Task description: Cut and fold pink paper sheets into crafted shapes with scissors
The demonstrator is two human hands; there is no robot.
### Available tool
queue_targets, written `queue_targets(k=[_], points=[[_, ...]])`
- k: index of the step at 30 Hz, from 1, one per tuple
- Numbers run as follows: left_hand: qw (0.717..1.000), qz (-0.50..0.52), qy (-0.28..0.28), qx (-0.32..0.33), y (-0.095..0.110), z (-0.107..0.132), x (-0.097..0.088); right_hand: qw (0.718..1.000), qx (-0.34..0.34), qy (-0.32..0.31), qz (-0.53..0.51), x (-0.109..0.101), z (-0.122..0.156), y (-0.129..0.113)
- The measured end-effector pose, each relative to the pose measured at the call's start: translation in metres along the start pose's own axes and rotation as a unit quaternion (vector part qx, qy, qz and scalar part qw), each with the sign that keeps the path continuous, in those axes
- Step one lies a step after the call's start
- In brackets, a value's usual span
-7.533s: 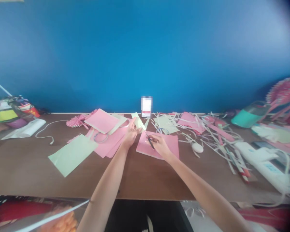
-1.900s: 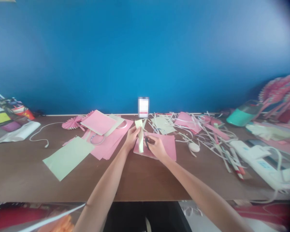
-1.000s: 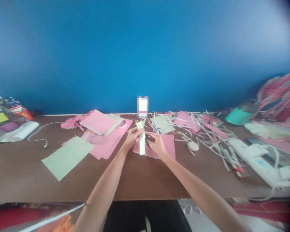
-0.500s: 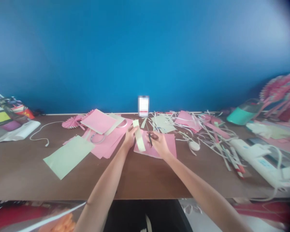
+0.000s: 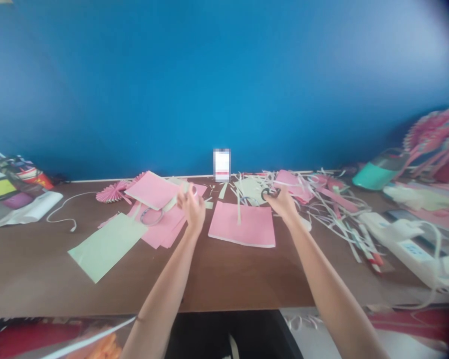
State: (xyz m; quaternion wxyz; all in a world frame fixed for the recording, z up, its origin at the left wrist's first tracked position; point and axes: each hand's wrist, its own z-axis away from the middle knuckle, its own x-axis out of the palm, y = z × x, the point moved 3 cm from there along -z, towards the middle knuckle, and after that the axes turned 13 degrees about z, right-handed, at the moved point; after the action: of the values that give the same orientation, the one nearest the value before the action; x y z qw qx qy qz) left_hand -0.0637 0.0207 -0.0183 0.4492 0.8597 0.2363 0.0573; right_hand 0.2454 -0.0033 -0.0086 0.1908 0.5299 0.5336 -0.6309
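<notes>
A pale green paper strip (image 5: 174, 203) was grasped by the left hand (image 5: 191, 209) above pink paper sheets (image 5: 164, 219). Black scissors (image 5: 266, 193) were clenched in the right hand (image 5: 283, 203), far right of centre. A teal container (image 5: 377, 175) stood far right; its contents could not be told.

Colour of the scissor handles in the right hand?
The scissor handles look black, best seen in the head view.

A matt pink paper sheet (image 5: 241, 224) lies on a smooth brown wooden tabletop (image 5: 247, 284).
</notes>
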Motion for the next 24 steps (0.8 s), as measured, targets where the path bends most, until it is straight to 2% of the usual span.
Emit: queue_targets(k=[3, 4, 5, 9, 13, 16, 20, 24], points=[[0.973, 0.020, -0.226, 0.049, 0.017, 0.021, 0.032, 0.995, 0.037, 0.000, 0.088, 0.001, -0.001, 0.008], [0.960, -0.007, -0.273, 0.058, 0.020, 0.029, 0.042, 0.992, 0.040, 0.005, 0.118, 0.001, 0.000, 0.009], [0.952, -0.033, -0.297, 0.064, 0.022, 0.037, 0.050, 0.989, 0.039, 0.009, 0.145, 0.001, 0.002, 0.009], [0.931, -0.122, -0.335, 0.081, 0.026, 0.057, 0.068, 0.975, 0.029, 0.004, 0.220, 0.001, 0.009, 0.009], [0.901, -0.188, -0.380, 0.087, 0.027, 0.063, 0.070, 0.966, 0.006, 0.021, 0.259, 0.003, 0.013, 0.009], [0.888, -0.197, -0.405, 0.095, 0.028, 0.064, 0.069, 0.962, -0.013, 0.021, 0.272, 0.006, 0.015, 0.008], [0.898, -0.178, -0.392, 0.090, 0.027, 0.059, 0.065, 0.958, -0.014, 0.009, 0.285, 0.006, 0.018, 0.005], [0.923, -0.160, -0.342, 0.072, 0.024, 0.048, 0.054, 0.959, -0.016, 0.021, 0.283, 0.002, 0.019, 0.004]])
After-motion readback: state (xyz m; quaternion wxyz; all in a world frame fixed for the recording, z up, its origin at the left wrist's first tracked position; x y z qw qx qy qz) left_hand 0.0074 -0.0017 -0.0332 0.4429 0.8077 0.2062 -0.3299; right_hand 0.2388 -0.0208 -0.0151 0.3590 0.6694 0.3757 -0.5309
